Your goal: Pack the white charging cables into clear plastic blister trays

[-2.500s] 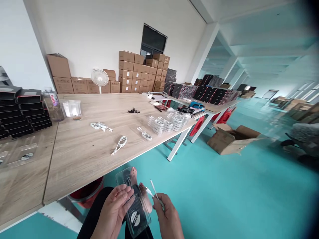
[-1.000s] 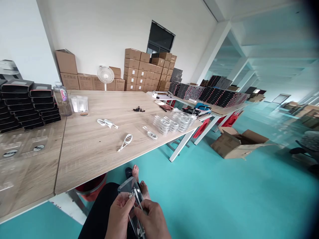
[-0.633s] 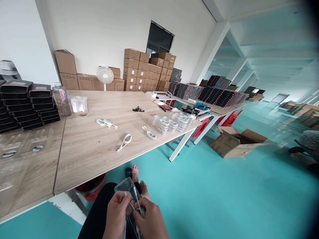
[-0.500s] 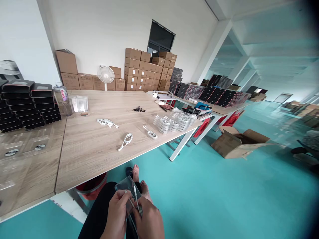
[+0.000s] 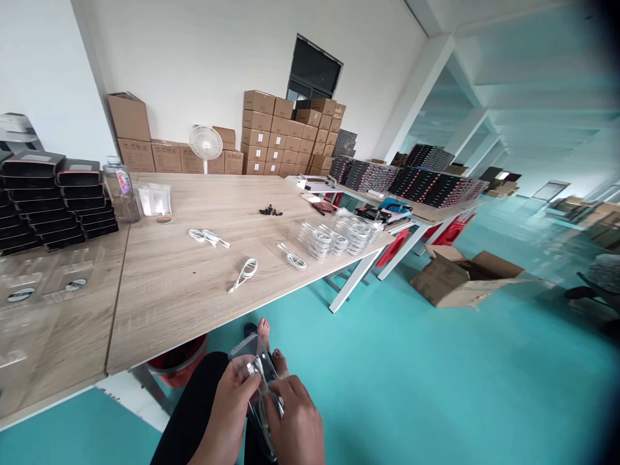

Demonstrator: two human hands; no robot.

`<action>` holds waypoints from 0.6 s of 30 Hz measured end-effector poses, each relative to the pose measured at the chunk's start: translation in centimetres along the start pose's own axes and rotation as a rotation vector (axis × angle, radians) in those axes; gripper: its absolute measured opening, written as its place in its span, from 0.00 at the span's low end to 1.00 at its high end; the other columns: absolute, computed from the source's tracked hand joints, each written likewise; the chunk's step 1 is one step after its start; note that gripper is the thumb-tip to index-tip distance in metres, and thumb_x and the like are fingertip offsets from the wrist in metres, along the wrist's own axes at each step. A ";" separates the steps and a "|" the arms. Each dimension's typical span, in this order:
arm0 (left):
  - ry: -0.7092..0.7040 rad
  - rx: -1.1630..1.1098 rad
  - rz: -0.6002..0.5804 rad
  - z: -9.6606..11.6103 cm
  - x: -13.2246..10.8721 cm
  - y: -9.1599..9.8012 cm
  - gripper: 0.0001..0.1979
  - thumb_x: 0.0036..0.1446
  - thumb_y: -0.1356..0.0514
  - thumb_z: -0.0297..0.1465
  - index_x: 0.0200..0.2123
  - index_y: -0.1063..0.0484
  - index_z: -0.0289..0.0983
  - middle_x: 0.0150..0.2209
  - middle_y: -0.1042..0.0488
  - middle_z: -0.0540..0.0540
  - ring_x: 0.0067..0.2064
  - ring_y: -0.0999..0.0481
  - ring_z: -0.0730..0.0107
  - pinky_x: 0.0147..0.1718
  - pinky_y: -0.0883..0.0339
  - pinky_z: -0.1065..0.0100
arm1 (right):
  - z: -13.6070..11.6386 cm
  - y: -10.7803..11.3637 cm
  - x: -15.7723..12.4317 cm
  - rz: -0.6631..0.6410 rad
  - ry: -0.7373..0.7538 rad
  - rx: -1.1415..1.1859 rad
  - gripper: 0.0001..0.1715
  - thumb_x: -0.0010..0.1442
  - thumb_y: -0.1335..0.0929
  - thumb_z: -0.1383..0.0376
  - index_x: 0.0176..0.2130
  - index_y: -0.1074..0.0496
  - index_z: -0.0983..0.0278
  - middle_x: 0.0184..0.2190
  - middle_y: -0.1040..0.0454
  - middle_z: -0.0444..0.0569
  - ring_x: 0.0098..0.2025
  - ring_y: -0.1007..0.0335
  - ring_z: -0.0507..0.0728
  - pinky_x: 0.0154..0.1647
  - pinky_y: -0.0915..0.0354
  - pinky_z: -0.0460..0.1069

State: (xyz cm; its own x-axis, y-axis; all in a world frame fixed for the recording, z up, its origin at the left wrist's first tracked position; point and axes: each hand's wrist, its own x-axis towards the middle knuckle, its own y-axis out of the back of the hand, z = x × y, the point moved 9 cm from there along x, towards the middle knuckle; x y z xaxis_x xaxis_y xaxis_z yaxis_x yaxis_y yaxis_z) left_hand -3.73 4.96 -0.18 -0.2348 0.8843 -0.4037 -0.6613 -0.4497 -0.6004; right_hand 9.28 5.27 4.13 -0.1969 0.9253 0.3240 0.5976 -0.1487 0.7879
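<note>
Above my lap, my left hand (image 5: 231,397) is closed on a clear plastic tray (image 5: 245,344), its thumb by the white connectors of a cable (image 5: 255,367). My right hand (image 5: 296,416) lies over the tray's right side, fingers bent onto the cable inside; its palm and part of the cable are hidden. On the table (image 5: 165,290) above them rest a coiled white cable (image 5: 245,274), a bundle of white cables (image 5: 208,238) and another white cable (image 5: 292,257) near the front edge. Stacked clear trays with white cables (image 5: 320,240) stand to the right.
Black boxes (image 5: 33,200), a bottle (image 5: 121,190) and flat clear trays (image 5: 68,278) are at left. Small black parts (image 5: 270,210) lie mid-table. Below the table edge stands a red bucket (image 5: 181,365). An open carton (image 5: 455,281) sits on the floor at right.
The cable's white connectors have come down lower into the tray, beside my left thumb. My right hand has shifted slightly right and down over the tray.
</note>
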 end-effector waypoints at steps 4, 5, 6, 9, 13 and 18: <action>0.005 0.021 0.001 0.1 0.0 0.3 0.23 0.33 0.22 0.31 0.36 0.22 0.35 0.31 0.18 0.45 0.34 0.20 0.64 0.36 0.28 0.67 | 0.7 0.2 0.8 -0.067 -0.161 0.227 0.16 0.63 0.35 0.59 0.27 0.26 0.60 0.28 0.24 0.47 0.28 0.29 0.56 0.30 0.36 0.47; 0.025 0.013 0.008 0.0 0.0 0.5 0.23 0.34 0.22 0.31 0.36 0.21 0.35 0.32 0.17 0.44 0.36 0.19 0.62 0.38 0.27 0.66 | 0.9 0.3 0.9 -0.076 -0.201 0.281 0.16 0.63 0.35 0.58 0.27 0.26 0.61 0.27 0.24 0.47 0.28 0.29 0.56 0.30 0.36 0.47; 0.048 -0.002 0.014 -0.1 0.0 0.6 0.22 0.34 0.22 0.31 0.37 0.20 0.35 0.34 0.17 0.43 0.38 0.18 0.60 0.40 0.26 0.64 | 1.1 0.4 1.0 -0.084 -0.234 0.322 0.16 0.63 0.35 0.57 0.28 0.26 0.61 0.27 0.23 0.48 0.28 0.29 0.56 0.29 0.36 0.47; 0.097 -0.074 0.005 -0.5 -0.2 0.6 0.21 0.38 0.23 0.33 0.39 0.19 0.36 0.37 0.16 0.42 0.44 0.18 0.56 0.44 0.26 0.62 | 1.2 0.8 1.2 -0.086 -0.287 0.388 0.17 0.63 0.36 0.56 0.30 0.25 0.61 0.28 0.22 0.49 0.30 0.28 0.57 0.30 0.36 0.48; 0.133 -0.131 -0.056 -1.0 -0.4 -0.1 0.19 0.45 0.26 0.34 0.42 0.21 0.37 0.40 0.16 0.41 0.47 0.19 0.56 0.45 0.27 0.62 | 1.2 1.1 1.3 -0.069 -0.347 0.487 0.17 0.59 0.34 0.52 0.31 0.24 0.62 0.26 0.23 0.48 0.31 0.27 0.59 0.30 0.35 0.48; 0.090 -0.097 -0.048 -0.6 -0.6 -0.3 0.18 0.46 0.27 0.35 0.41 0.22 0.37 0.39 0.17 0.42 0.44 0.18 0.57 0.42 0.27 0.63 | 0.4 0.9 1.6 -0.186 -0.358 0.599 0.23 0.58 0.32 0.46 0.33 0.19 0.61 0.30 0.22 0.49 0.35 0.24 0.60 0.35 0.32 0.49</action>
State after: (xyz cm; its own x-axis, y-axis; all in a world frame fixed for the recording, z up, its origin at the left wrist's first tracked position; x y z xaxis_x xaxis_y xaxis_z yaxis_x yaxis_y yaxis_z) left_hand -2.98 4.48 -0.21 -0.1366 0.8920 -0.4309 -0.5972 -0.4212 -0.6826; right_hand 9.77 6.74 5.15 -0.1312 0.9895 -0.0599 0.9226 0.1440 0.3578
